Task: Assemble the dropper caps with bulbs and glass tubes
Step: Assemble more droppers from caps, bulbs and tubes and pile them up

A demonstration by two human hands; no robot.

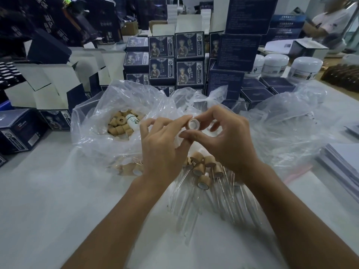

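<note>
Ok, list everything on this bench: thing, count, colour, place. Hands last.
held cap: one, tan with white inside, between both hands.
loose caps: many, tan, in the open clear bag, left of the hands.
white bottle: one, among those caps.
finished droppers: a pile, tan caps on clear glass tubes, below the hands.
clear bags: several, crumpled, mid-table.
printed boxes: many, dark blue, stacked behind.
white jars: at least three, far right.
paper stack: one, pale, right edge.
left hand: pinches the cap.
right hand: pinches the cap.

Packing workshop: stacked product boxes (175,59) crowd the table (58,191).
</note>
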